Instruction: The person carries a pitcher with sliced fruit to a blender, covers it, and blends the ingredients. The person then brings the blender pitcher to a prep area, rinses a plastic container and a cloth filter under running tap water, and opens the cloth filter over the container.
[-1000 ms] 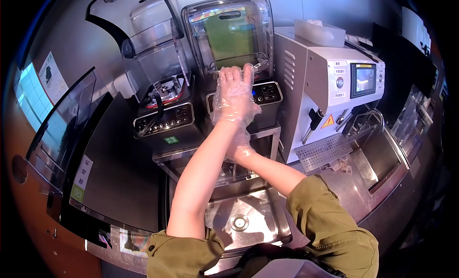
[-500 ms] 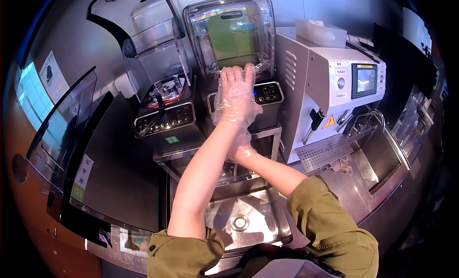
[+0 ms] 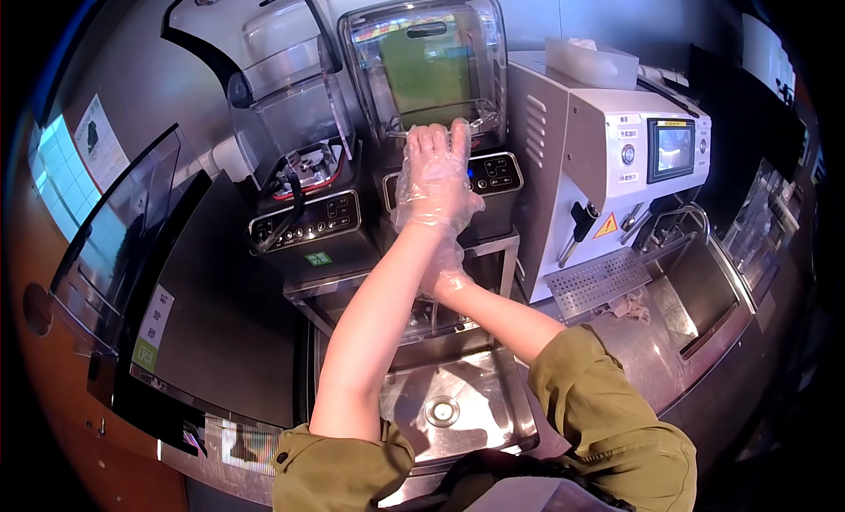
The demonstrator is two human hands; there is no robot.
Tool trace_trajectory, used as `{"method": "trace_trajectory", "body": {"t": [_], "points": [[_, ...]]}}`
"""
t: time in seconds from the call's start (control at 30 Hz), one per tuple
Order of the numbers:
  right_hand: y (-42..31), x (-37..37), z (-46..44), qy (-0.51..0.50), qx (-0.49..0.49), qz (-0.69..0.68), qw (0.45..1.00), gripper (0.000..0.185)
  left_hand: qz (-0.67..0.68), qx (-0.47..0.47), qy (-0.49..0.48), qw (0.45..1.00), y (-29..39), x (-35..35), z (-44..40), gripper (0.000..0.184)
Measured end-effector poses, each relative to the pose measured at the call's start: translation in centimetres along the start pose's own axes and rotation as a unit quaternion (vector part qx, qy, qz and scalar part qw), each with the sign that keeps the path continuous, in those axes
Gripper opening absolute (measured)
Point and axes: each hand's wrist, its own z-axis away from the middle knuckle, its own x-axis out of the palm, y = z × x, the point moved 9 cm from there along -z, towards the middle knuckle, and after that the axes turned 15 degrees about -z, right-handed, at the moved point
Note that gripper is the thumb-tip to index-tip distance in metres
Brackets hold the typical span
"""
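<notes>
One gloved left hand (image 3: 437, 182) overlaps the right hand (image 3: 447, 274) before the clear-hooded blender (image 3: 431, 81), near the right edge of its metal stand (image 3: 491, 247). Left fingers are stretched straight; right ones are hidden, can't tell. Looks like a steadying step imo, and the next move calls for unstacking them.

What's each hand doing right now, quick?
Left hand: open, fingers stretched out.
Right hand: mostly hidden behind the left; can't tell whether it's open.
</notes>
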Motion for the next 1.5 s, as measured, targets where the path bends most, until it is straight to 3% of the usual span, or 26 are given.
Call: {"method": "trace_trajectory", "body": {"t": [0.07, 0.1, 0.13, 0.2, 0.27, 0.3, 0.4, 0.47, 0.53, 0.73, 0.83, 0.93, 1.03, 1.13, 1.23, 1.33, 1.43, 1.5], "points": [[1.5, -0.1, -0.2, -0.025, 0.008, -0.175, 0.984, 0.043, 0.001, 0.000, -0.003, 1.000, 0.0, 0.1, 0.0, 0.099], [2.6, 0.3, 0.0, -0.066, 0.031, -0.336, 0.939, 0.043, -0.001, -0.002, -0.005, 1.000, 0.0, 0.0, 0.0, 0.099], [4.2, 0.0, 0.1, -0.105, 0.054, -0.487, 0.865, 0.043, -0.002, -0.004, -0.006, 1.000, 0.0, 0.0, 0.0, 0.099], [6.6, -1.0, 0.6, -0.173, 0.092, -0.741, 0.642, 0.043, -0.005, -0.007, -0.003, 1.000, 0.0, 0.0, 0.0, 0.100], [7.2, -1.9, 0.8, -0.205, 0.088, -0.806, 0.549, 0.043, -0.007, -0.008, 0.003, 1.000, 0.0, 0.2, 0.0, 0.100], [7.5, -2.2, 0.7, -0.211, 0.067, -0.772, 0.596, 0.043, -0.006, -0.007, 0.000, 1.000, 0.0, 0.2, 0.0, 0.101], [5.8, -2.1, 0.6, -0.181, 0.015, -0.499, 0.848, 0.043, -0.007, -0.005, -0.007, 1.000, 0.0, 0.1, 0.0, 0.101], [6.5, -2.5, 0.5, -0.191, 0.010, -0.481, 0.856, 0.043, -0.014, -0.005, -0.009, 1.000, 0.0, 0.1, 0.0, 0.101], [7.2, -2.4, 0.7, -0.249, 0.034, -0.692, 0.677, 0.043, -0.007, -0.002, 0.000, 1.000, 0.0, 0.2, 0.1, 0.101], [7.9, -3.2, 0.7, -0.285, -0.025, -0.602, 0.746, 0.042, -0.006, 0.001, 0.006, 1.000, -0.1, 0.4, 0.0, 0.101], [8.3, -3.2, 0.7, -0.264, 0.012, -0.607, 0.749, 0.041, 0.001, -0.002, 0.008, 1.000, -0.1, 0.2, 0.0, 0.100], [9.2, -3.4, 1.2, -0.315, 0.008, -0.652, 0.690, 0.039, 0.021, -0.006, -0.001, 1.000, -0.1, -0.2, 0.0, 0.098], [7.3, -1.0, 1.0, -0.278, 0.121, -0.730, 0.613, 0.037, 0.037, -0.006, 0.007, 0.999, -0.2, -0.3, 0.1, 0.097], [9.1, -2.3, 1.2, -0.260, 0.108, -0.697, 0.660, 0.039, 0.034, -0.008, 0.020, 0.999, -0.2, -0.2, 0.1, 0.096], [9.7, -1.6, 2.1, -0.281, 0.203, -0.795, 0.497, 0.040, 0.024, -0.011, 0.018, 0.999, -0.2, -0.1, 0.1, 0.096], [8.3, -2.4, 1.0, -0.209, 0.081, -0.637, 0.737, 0.041, 0.017, -0.007, 0.008, 1.000, -0.1, 0.1, 0.0, 0.096], [11.4, -3.7, 1.6, -0.299, 0.117, -0.730, 0.604, 0.039, 0.014, -0.010, 0.002, 1.000, -0.1, 0.1, 0.1, 0.097], [11.5, -3.8, 1.6, -0.278, 0.120, -0.727, 0.616, 0.038, 0.014, -0.013, 0.001, 1.000, -0.1, 0.0, 0.1, 0.098]]}}
